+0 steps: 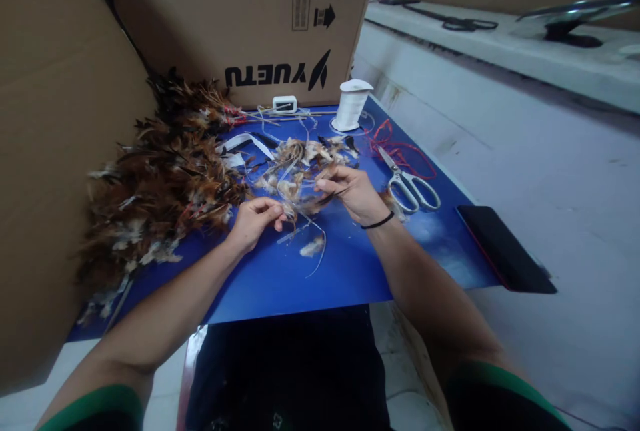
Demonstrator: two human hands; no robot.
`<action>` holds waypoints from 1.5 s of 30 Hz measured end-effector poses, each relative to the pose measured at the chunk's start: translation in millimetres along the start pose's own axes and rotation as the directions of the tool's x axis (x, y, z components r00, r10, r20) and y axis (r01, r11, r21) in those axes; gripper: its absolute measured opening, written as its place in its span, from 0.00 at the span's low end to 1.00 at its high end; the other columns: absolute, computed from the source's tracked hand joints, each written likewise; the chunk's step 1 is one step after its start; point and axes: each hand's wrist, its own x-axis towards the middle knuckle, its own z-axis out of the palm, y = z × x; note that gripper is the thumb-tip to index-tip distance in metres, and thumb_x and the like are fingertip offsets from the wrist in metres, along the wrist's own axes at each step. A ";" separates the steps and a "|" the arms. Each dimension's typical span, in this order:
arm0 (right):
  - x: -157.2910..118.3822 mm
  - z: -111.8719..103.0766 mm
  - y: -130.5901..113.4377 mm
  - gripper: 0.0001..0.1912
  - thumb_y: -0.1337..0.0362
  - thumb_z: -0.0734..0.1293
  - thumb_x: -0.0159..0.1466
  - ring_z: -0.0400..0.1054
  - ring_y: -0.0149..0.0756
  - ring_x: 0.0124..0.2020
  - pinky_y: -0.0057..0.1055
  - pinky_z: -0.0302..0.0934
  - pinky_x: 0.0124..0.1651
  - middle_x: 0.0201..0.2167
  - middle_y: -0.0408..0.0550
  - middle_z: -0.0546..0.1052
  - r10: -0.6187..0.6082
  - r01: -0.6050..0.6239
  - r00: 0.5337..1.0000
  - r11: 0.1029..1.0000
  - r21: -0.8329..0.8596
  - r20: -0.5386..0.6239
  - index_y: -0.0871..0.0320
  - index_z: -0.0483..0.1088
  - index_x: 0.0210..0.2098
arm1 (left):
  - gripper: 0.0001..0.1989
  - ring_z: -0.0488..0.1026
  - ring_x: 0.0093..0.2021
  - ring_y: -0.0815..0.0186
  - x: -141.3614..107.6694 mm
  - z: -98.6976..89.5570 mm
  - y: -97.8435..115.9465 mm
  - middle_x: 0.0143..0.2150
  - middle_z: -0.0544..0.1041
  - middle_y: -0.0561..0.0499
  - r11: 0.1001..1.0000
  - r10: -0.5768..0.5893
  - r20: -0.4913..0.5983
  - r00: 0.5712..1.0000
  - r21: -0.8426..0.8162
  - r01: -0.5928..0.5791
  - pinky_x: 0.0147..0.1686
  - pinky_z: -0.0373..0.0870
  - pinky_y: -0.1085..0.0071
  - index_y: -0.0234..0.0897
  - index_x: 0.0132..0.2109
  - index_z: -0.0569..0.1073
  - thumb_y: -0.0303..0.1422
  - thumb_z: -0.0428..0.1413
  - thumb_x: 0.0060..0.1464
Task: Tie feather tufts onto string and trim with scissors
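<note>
In the head view, my left hand (257, 217) is closed in a pinch at the quill end of a few brown feathers (313, 204) above the table. My right hand (353, 191), with a black band at the wrist, pinches at the feathers' other end; its fingertips partly hide what they grip. A thin translucent strip (323, 244) hangs below the fingers. Beneath it, a loose pale feather (313, 247) lies on the blue table (300, 291). Behind my hands is a scattered pile of brown and white feathers (293, 151).
Feather dusters (175, 171) are heaped at left. Scissors (410, 184), red string (395, 147) and a white spool (353, 107) lie or stand to the right. A phone (505, 247) overhangs the right edge. Cardboard (225, 11) walls the back and left.
</note>
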 end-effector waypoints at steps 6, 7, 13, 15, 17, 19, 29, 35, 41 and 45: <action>-14.1 21.6 -3.2 0.12 0.60 0.75 0.48 0.67 0.26 0.23 0.25 0.62 0.26 0.22 0.41 0.75 0.016 -0.021 0.993 0.999 0.036 0.117 0.60 0.72 0.26 | 0.11 0.69 0.19 0.73 -2.7 2.2 0.4 0.22 0.76 0.52 0.999 0.033 0.023 0.999 0.005 -0.033 0.25 0.67 0.74 0.32 0.29 0.76 0.37 0.64 0.46; -15.9 24.8 -2.8 0.12 0.60 0.76 0.47 0.66 0.26 0.22 0.25 0.62 0.26 0.22 0.41 0.74 0.015 -0.020 0.992 0.999 0.042 0.123 0.60 0.72 0.26 | 0.11 0.69 0.19 0.73 -2.8 2.4 0.4 0.22 0.75 0.52 0.999 0.041 0.022 0.999 -0.001 -0.041 0.25 0.67 0.74 0.32 0.30 0.76 0.37 0.64 0.47; -19.7 34.9 5.4 0.13 0.58 0.76 0.48 0.64 0.27 0.22 0.28 0.61 0.26 0.22 0.41 0.74 -0.061 0.064 0.988 0.998 -0.013 0.140 0.60 0.73 0.25 | 0.11 0.69 0.20 0.72 -2.4 2.6 -1.5 0.22 0.75 0.52 0.998 0.056 0.008 0.998 0.003 -0.056 0.26 0.67 0.74 0.32 0.30 0.76 0.37 0.64 0.47; -19.7 35.2 7.7 0.14 0.57 0.76 0.48 0.65 0.27 0.23 0.28 0.61 0.26 0.22 0.42 0.74 -0.075 0.079 0.984 0.997 -0.014 0.160 0.60 0.73 0.25 | 0.10 0.69 0.20 0.72 -2.4 2.1 -2.6 0.22 0.75 0.52 0.998 0.064 0.002 0.998 0.015 -0.064 0.26 0.67 0.74 0.32 0.30 0.76 0.36 0.63 0.48; -19.8 35.3 9.0 0.14 0.57 0.76 0.47 0.65 0.27 0.22 0.28 0.60 0.26 0.22 0.42 0.74 -0.086 0.090 0.981 0.996 -0.015 0.173 0.60 0.73 0.26 | 0.10 0.69 0.20 0.72 -2.4 1.6 -3.6 0.22 0.75 0.52 0.997 0.068 0.001 0.998 0.027 -0.068 0.26 0.66 0.74 0.32 0.30 0.76 0.36 0.63 0.48; -20.0 35.8 9.4 0.15 0.56 0.76 0.47 0.65 0.28 0.22 0.28 0.60 0.26 0.22 0.43 0.74 -0.092 0.098 0.979 0.995 -0.028 0.182 0.60 0.73 0.26 | 0.10 0.69 0.20 0.72 -2.3 1.1 -4.2 0.21 0.75 0.52 0.997 0.061 0.003 0.998 0.039 -0.061 0.26 0.66 0.74 0.32 0.30 0.76 0.36 0.63 0.49; -22.1 38.2 7.3 0.15 0.53 0.73 0.52 0.65 0.29 0.24 0.30 0.62 0.30 0.22 0.42 0.73 -0.151 0.175 0.967 0.979 -0.107 0.204 0.58 0.70 0.24 | 0.10 0.69 0.20 0.72 -2.3 2.5 -2.7 0.21 0.75 0.52 0.996 0.048 -0.017 0.999 0.076 -0.047 0.27 0.66 0.74 0.32 0.29 0.77 0.36 0.62 0.49; -21.3 38.8 9.1 0.14 0.55 0.73 0.51 0.64 0.29 0.23 0.31 0.62 0.31 0.22 0.41 0.72 -0.135 0.159 0.972 0.980 -0.118 0.193 0.58 0.69 0.22 | 0.12 0.69 0.20 0.71 -2.7 2.5 -2.3 0.22 0.76 0.51 0.996 0.017 -0.038 0.999 0.086 -0.013 0.26 0.66 0.73 0.32 0.29 0.77 0.38 0.63 0.47; -21.1 44.0 6.3 0.08 0.62 0.71 0.51 0.64 0.30 0.23 0.32 0.65 0.32 0.20 0.41 0.72 -0.103 0.126 0.980 0.984 -0.128 0.172 0.56 0.69 0.19 | 0.11 0.69 0.20 0.71 -2.7 3.6 0.9 0.20 0.75 0.52 0.993 0.028 -0.050 0.998 0.120 -0.021 0.27 0.67 0.73 0.32 0.28 0.77 0.38 0.63 0.47; -19.1 43.4 10.3 0.05 0.65 0.71 0.49 0.65 0.31 0.23 0.31 0.64 0.31 0.20 0.41 0.73 -0.068 0.088 0.987 0.987 -0.135 0.146 0.56 0.70 0.20 | 0.11 0.69 0.19 0.71 -2.5 4.9 4.1 0.21 0.75 0.51 0.991 0.028 -0.052 0.998 0.135 -0.021 0.27 0.67 0.73 0.32 0.27 0.77 0.38 0.64 0.46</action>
